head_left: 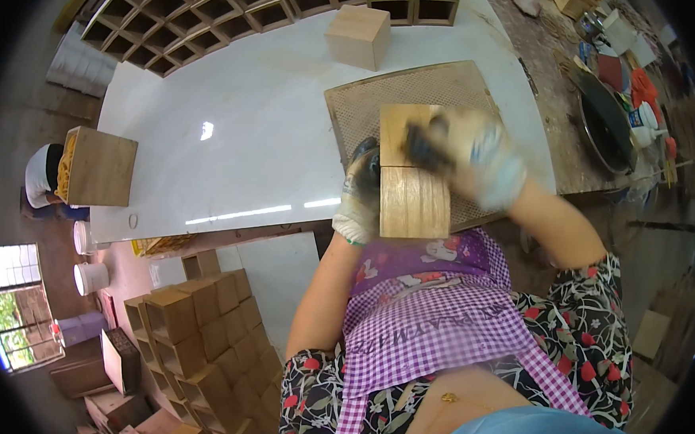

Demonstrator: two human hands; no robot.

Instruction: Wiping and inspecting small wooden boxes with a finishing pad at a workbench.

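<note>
Two light wooden boxes [414,201] sit end to end on a tan mesh mat [467,90], near the table's front edge. My left hand [359,194], in a white glove with dark fingers, is closed against their left side and steadies them. Over the top of the far box is my right hand [471,152], in a white glove with bluish stains. It is smeared by motion, and I cannot make out whether the dark patch at its fingers is the glove or something held. Beyond the mat stands another wooden box [359,37].
Open-fronted wooden boxes [216,22] are stacked along the white table's [240,144] far edge. A wooden box with yellow contents [102,167] stands at the left. More boxes [211,329] are piled below left. A black basin [606,125] and white tubs are at the right.
</note>
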